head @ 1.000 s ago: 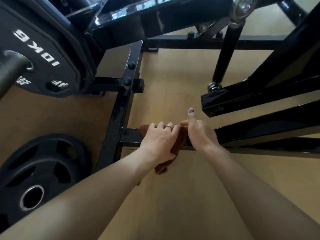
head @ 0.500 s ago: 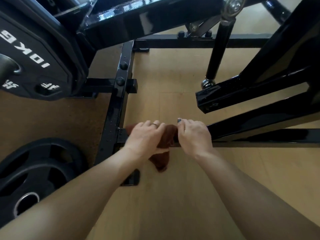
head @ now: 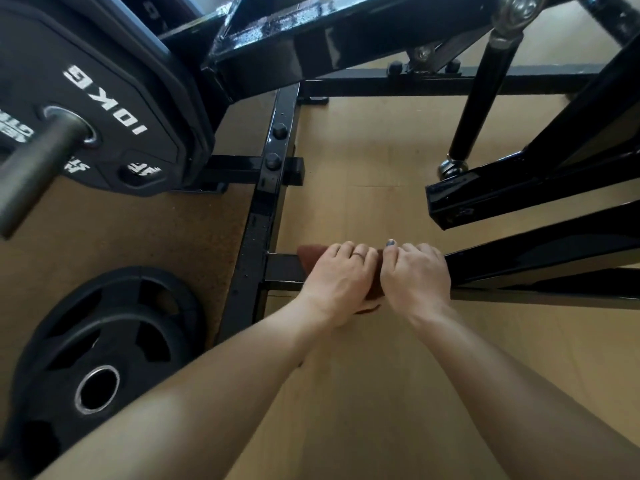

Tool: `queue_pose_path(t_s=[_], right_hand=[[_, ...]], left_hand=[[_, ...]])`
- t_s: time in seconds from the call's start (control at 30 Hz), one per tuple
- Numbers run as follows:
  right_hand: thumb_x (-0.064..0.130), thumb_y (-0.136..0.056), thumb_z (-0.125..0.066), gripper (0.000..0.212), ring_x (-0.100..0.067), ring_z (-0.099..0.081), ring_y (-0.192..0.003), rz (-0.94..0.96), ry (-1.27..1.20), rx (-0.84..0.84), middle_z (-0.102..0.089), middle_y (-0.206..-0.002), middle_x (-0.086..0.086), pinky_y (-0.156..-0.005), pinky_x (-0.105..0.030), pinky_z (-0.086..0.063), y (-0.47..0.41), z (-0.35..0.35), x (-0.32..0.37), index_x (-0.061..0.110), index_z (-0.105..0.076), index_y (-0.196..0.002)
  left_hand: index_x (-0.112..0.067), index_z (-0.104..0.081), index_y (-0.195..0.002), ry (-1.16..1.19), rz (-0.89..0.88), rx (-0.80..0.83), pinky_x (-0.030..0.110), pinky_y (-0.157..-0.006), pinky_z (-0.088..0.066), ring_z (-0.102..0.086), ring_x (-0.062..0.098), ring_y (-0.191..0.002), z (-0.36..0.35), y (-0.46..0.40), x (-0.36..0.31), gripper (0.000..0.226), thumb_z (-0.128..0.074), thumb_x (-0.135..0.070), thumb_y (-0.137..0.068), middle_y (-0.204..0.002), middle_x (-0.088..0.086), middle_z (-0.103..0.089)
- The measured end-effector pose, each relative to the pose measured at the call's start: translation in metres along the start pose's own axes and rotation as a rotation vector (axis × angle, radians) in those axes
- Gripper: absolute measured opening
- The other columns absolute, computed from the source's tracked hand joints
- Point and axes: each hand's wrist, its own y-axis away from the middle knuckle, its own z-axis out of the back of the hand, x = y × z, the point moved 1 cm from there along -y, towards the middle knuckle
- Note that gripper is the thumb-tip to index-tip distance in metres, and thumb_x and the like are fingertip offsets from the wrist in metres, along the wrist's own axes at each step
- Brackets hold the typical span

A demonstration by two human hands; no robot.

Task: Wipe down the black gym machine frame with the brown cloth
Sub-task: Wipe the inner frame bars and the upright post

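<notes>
We're curling both hands over the brown cloth (head: 306, 257) on the low crossbar (head: 282, 271) of the black frame: left hand (head: 337, 280) & right hand (head: 415, 277) gripping it side by side. Cloth mostly hidden under our fingers. Weight plate (head: 104, 98) is reading "10KG"; other markings illegible

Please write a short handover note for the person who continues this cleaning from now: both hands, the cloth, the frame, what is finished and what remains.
Left hand: curled over the brown cloth, pressing it on the low crossbar of the black frame.
Right hand: beside it, fingers curled over the same bar and the cloth's other end.
Cloth: draped over the bar, a corner hanging toward the floor.
Done: cannot tell which bars are clean.
Left: probably the side rail and the angled beams.
</notes>
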Motion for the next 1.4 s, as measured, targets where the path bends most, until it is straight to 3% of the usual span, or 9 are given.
queue_pose_path(t_s=[0.2, 0.37, 0.53, 0.63, 0.7, 0.77, 0.83, 1.03, 1.4], right_hand=[[0.035, -0.108, -0.013, 0.064, -0.026, -0.057, -0.103, 0.029, 0.098, 0.0, -0.073, -0.103, -0.003, -0.106, -0.04, -0.036, 0.001, 0.002, 0.003, 0.015, -0.072, -0.097], [0.04, -0.105, -0.001, 0.072, -0.032, -0.056, -0.118, 0.021, 0.271, 0.061, -0.071, -0.116, -0.005, -0.118, -0.049, -0.024, -0.004, 0.005, 0.016, 0.021, -0.07, -0.112], [0.042, -0.107, -0.004, 0.066, -0.029, -0.058, -0.107, 0.165, -0.003, 0.174, -0.069, -0.112, -0.007, -0.104, -0.044, -0.036, -0.003, -0.006, 0.061, 0.021, -0.066, -0.108], [0.041, -0.108, -0.007, 0.061, -0.026, -0.052, -0.092, 0.131, 0.014, 0.101, -0.067, -0.103, -0.005, -0.092, -0.042, -0.037, 0.0, -0.017, 0.066, 0.021, -0.064, -0.1], [0.04, -0.108, -0.011, 0.058, -0.023, -0.042, -0.081, 0.122, 0.047, 0.002, -0.066, -0.094, -0.004, -0.083, -0.04, -0.035, 0.002, -0.028, 0.063, 0.021, -0.063, -0.091], [0.039, -0.107, -0.016, 0.059, -0.022, -0.037, -0.072, 0.106, 0.06, -0.108, -0.065, -0.08, -0.005, -0.075, -0.039, -0.034, 0.004, -0.036, 0.065, 0.017, -0.064, -0.08], [0.037, -0.105, -0.023, 0.057, -0.022, -0.033, -0.067, 0.089, 0.05, -0.221, -0.062, -0.07, -0.006, -0.071, -0.038, -0.035, 0.004, -0.042, 0.066, 0.014, -0.064, -0.072], [0.03, -0.105, -0.033, 0.047, -0.028, -0.05, -0.066, 0.095, 0.066, -0.29, -0.062, -0.07, -0.006, -0.074, -0.041, -0.038, 0.002, -0.047, 0.062, 0.014, -0.064, -0.074], [0.028, -0.105, -0.032, 0.04, -0.024, -0.052, -0.068, 0.149, 0.119, -0.295, -0.056, -0.071, 0.001, -0.075, -0.042, -0.04, -0.002, -0.054, 0.059, 0.02, -0.059, -0.076]], left_hand=[[-0.025, -0.041, -0.146, 0.123, 0.063, -0.013, 0.036, -0.119, -0.029, -0.047, 0.018, -0.136, 0.01, 0.046, 0.066, 0.075, -0.056, -0.068, -0.086, -0.143, -0.005, -0.054], [-0.019, -0.039, -0.156, 0.098, 0.121, -0.064, 0.029, -0.122, -0.008, -0.029, 0.02, -0.153, 0.002, 0.084, 0.096, 0.075, -0.038, -0.061, -0.095, -0.161, 0.001, -0.04], [-0.019, -0.034, -0.158, 0.209, 0.202, -0.105, 0.036, -0.125, -0.017, -0.019, 0.015, -0.155, -0.003, 0.109, 0.096, 0.072, -0.063, -0.04, -0.096, -0.165, -0.001, -0.029], [-0.022, -0.034, -0.159, 0.387, 0.355, -0.113, 0.039, -0.125, -0.025, -0.019, 0.013, -0.155, 0.001, 0.142, 0.094, 0.069, -0.058, -0.039, -0.096, -0.167, -0.006, -0.024], [-0.031, -0.032, -0.159, 0.587, 0.491, -0.096, 0.038, -0.121, -0.034, -0.033, 0.012, -0.15, 0.002, 0.172, 0.089, 0.065, -0.055, -0.043, -0.098, -0.166, -0.011, -0.027], [-0.037, -0.042, -0.149, 0.747, 0.59, -0.055, 0.039, -0.112, -0.046, -0.055, 0.01, -0.13, 0.001, 0.199, 0.078, 0.053, -0.054, -0.047, -0.099, -0.149, -0.011, -0.05], [-0.032, -0.055, -0.127, 0.69, 0.66, -0.018, 0.039, -0.098, -0.054, -0.063, 0.01, -0.106, 0.0, 0.209, 0.069, 0.031, -0.054, -0.046, -0.099, -0.121, -0.009, -0.062], [-0.02, -0.051, -0.128, 0.52, 0.665, -0.04, 0.037, -0.096, -0.054, -0.059, 0.019, -0.104, 0.0, 0.144, 0.077, 0.042, -0.046, -0.051, -0.101, -0.118, 0.003, -0.056], [-0.022, -0.033, -0.151, 0.588, 0.767, -0.004, 0.05, -0.107, -0.045, -0.054, 0.036, -0.125, 0.005, 0.001, 0.158, 0.057, -0.035, -0.053, -0.105, -0.155, 0.014, -0.036]])
